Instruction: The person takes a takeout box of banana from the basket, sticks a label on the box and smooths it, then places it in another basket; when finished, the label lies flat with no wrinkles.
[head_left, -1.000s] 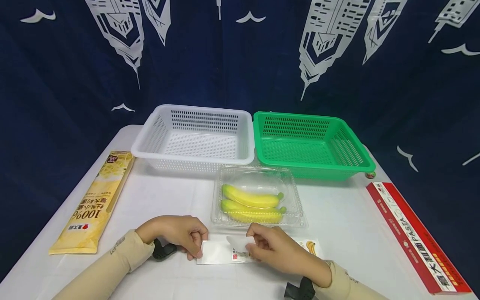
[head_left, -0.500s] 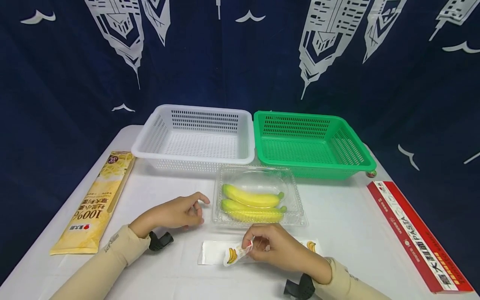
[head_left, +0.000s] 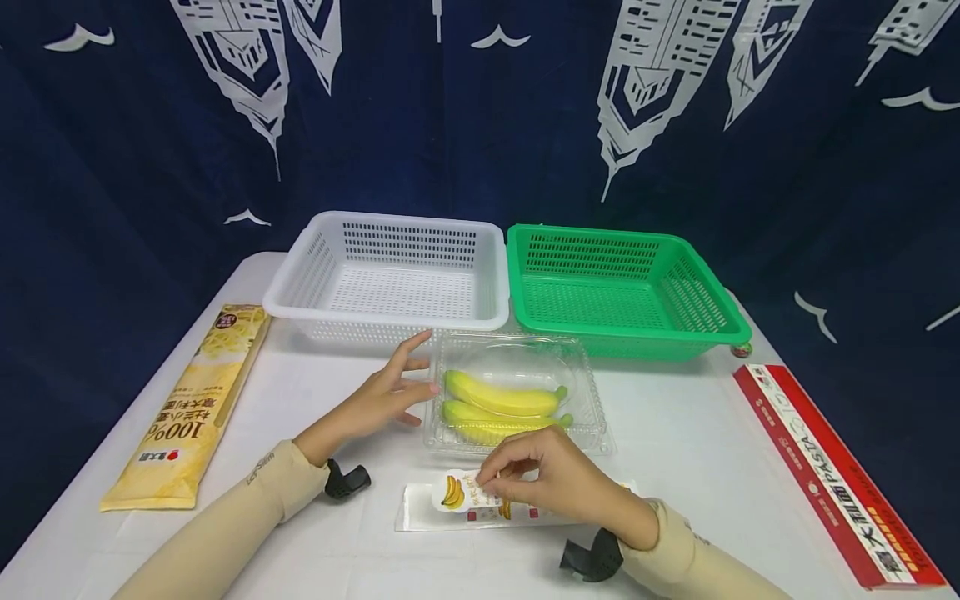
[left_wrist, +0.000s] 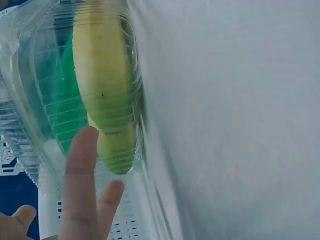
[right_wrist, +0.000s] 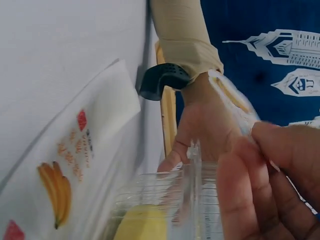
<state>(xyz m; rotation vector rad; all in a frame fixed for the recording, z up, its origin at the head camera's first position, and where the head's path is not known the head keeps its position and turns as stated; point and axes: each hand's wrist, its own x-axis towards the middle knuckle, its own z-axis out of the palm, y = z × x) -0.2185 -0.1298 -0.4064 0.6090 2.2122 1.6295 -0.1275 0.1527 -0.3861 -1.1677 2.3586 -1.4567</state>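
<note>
My right hand [head_left: 558, 483] pinches a white label [head_left: 452, 493] printed with yellow bananas, by its right end. The label is raised over a white label strip [head_left: 417, 513] lying on the table; the right wrist view shows another banana print on this strip [right_wrist: 107, 105]. Behind it sits a closed clear plastic clamshell box [head_left: 602, 433] with two bananas [head_left: 504, 395] inside. My left hand [head_left: 378, 400] is at the box's left side, fingers spread and fairly straight. In the left wrist view, one finger [left_wrist: 80, 185] overlaps the clear box wall beside the bananas.
A white basket [head_left: 386, 321] and a green basket [head_left: 622, 333] stand side by side at the back. On the left lies a yellow pasta packet [head_left: 176, 417]; a red pasta box [head_left: 832, 475] lies along the right edge. A dark curtain [head_left: 450, 125] hangs behind the table.
My right hand has peeled the banana label up from the strip and turned it print side up. My left hand has let go of the strip and moved up to the box's left side.
</note>
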